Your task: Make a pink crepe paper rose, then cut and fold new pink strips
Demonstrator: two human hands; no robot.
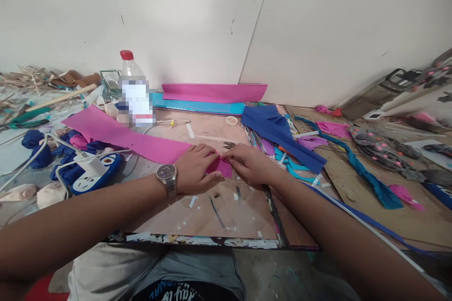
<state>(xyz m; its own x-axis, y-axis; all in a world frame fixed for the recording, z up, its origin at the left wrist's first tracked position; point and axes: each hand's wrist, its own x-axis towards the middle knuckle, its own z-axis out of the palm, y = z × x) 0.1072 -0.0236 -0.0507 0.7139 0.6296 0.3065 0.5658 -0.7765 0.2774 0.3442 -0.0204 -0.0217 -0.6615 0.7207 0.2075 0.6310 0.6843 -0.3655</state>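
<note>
— Where did the pink strip [141,143] lie?
— On the tabletop [226,211], its near end pinched under the fingers [206,150] of left hand [194,169] and right hand [249,164].
— The bottle [134,94]?
— Contents blurred.

A pink strip [141,143] is being pinched by the left hand [194,167] and right hand [249,163]. It is lying on a board [226,216] near a bottle [134,94].

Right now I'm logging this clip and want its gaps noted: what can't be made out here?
Head view, the only one:
- The near end of the pink strip: covered by the left hand and right hand.
- The bottle label: blurred out.
- The power strip: partly under a white plug.
- Clutter at far left and right: cut off by the edges.
</note>
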